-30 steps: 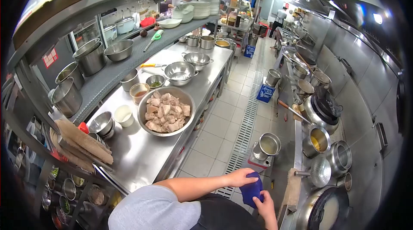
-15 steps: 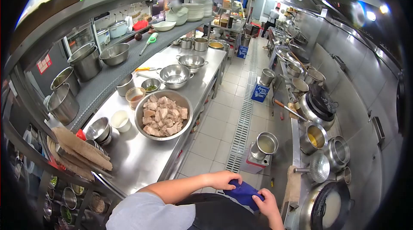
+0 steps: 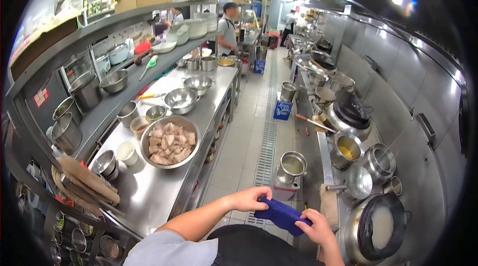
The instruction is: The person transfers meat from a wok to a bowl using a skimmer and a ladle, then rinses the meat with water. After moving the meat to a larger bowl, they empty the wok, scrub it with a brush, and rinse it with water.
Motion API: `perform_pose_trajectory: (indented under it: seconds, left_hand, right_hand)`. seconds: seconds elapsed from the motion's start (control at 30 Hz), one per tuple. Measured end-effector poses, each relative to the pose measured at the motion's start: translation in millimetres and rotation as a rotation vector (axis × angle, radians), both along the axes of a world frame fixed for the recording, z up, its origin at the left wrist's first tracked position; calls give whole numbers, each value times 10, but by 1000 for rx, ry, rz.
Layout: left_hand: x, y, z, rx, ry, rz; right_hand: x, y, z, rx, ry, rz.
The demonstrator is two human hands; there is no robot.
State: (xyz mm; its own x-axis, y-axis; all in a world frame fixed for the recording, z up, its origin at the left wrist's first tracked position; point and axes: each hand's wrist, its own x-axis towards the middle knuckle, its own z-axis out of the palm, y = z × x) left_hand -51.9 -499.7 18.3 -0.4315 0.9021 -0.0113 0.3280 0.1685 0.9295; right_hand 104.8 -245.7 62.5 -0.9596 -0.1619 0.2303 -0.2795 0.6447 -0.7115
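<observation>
Stretched between my two hands in front of my apron is a dark blue cloth. My left hand pinches its upper left end between thumb and fingers. At the right end, my right hand grips the cloth, thumb on top. The cloth looks folded into a thick strip and hangs over the aisle floor. Left of my arms, a large steel bowl of pale meat chunks rests on the steel counter, apart from my hands.
A white tub, steel colanders and small bowls stand along the counter. To the right are a wok, a perforated ladle and a pot of yellow liquid. A steel pot stands low in the aisle. A person stands farther back.
The blue cloth has risen slightly and now lies flatter and straighter between my hands. My view has shifted, and a person now shows beyond the counter's far end.
</observation>
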Motion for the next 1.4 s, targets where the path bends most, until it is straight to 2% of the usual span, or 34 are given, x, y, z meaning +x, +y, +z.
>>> perform_pose_trajectory:
  seconds: [0.07, 0.1, 0.13, 0.2, 0.23, 0.27, 0.3, 0.33, 0.4, 0.43, 0.53, 0.57, 0.63, 0.67, 0.73, 0.77, 0.8, 0.83, 0.87, 0.93, 0.97, 1.0, 1.07, 1.1, 1.13, 1.17, 1.2, 1.27, 1.3, 1.33, 1.4]
  left_hand:
    - [82, 46, 115, 461, -595, 175]
    - [73, 108, 4, 553, -761, 192]
    - [53, 152, -86, 548, -762, 185]
    - [64, 239, -239, 405, -1297, 193]
    - [140, 290, -277, 292, -1116, 211]
    - [182, 309, -346, 279, -1137, 209]
    - [169, 328, -416, 248, -1030, 209]
    - [191, 339, -406, 213, -927, 207]
    - [188, 316, -358, 174, -930, 248]
    - [198, 312, -386, 164, -893, 259]
    - [127, 337, -562, 75, -769, 339]
    - [103, 352, -627, 65, -732, 374]
    - [108, 410, -707, -12, -650, 411]
    - [191, 472, -724, -34, -636, 411]
    - [350, 633, -722, -34, -642, 377]
    - [415, 695, -750, -38, -639, 369]
    - [472, 726, -891, 1, -468, 281]
    - [585, 738, -738, 14, -632, 260]
    - [689, 729, -576, 27, -795, 239]
    - [667, 690, -689, 106, -888, 230]
    - [633, 677, -754, 188, -975, 222]
    - [557, 629, -784, 187, -981, 221]
    - [334, 449, -838, 155, -883, 429]
    - [263, 373, -915, 155, -889, 427]
    - [218, 287, -1027, 97, -803, 569]
    - [174, 189, -1158, 38, -713, 708]
    - [113, 60, -1345, 36, -719, 705]
    - [15, -149, -1670, 127, -1410, 446]
    - [169, -138, -1131, 186, -1436, 410]
    - [173, -169, -1061, 184, -1439, 405]
    - [149, -252, -1024, 378, -1574, 340]
  right_hand:
    - [11, 33, -99, -77, -11, -8]
    - [4, 35, -205, -286, -127, -86]
    - [-12, 36, -281, -495, -243, -162]
    - [-35, 39, -388, -493, -272, -162]
    - [-82, 35, -476, -516, -239, -164]
    - [-61, 32, -565, -542, -218, -172]
    - [-35, 79, -606, -523, -322, -192]
    - [-12, 142, -733, -609, -355, -183]
    - [49, 228, -937, -796, -399, -172]
    - [50, 226, -1056, -779, -361, -188]
    - [62, 230, -1434, -34, -229, -445]
    - [7, 121, -1470, -68, -199, -457]
    - [-28, 33, -1403, -569, -467, -331]
    - [-59, -10, -1464, -747, -504, -223]
    - [-71, -223, -1294, -967, -553, -197]
    - [-81, -284, -1293, -962, -556, -208]
    - [-116, -344, -1315, -1157, -563, -228]
    - [-140, -391, -1321, -1354, -565, -245]
    - [-150, -417, -1295, -1354, -569, -249]
    - [-168, -443, -1199, -1137, -543, -529]
    - [-181, -433, -1219, -1072, -548, -542]
    - [-195, -431, -1235, -1070, -552, -547]
    - [-232, -429, -1249, -1172, -579, -542]
    - [-259, -439, -1242, -1180, -609, -520]
    - [-277, -476, -1133, -1180, -612, -525]
    - [-281, -523, -986, -1235, -646, -419]
    - [-292, -572, -844, -1287, -677, -311]
    - [-333, -630, -673, -1332, -685, -250]
    - [-360, -645, -595, -1359, -696, -222]
    - [-384, -663, -562, -1387, -705, -197]
    - [-426, -628, -668, -1311, -747, -278]
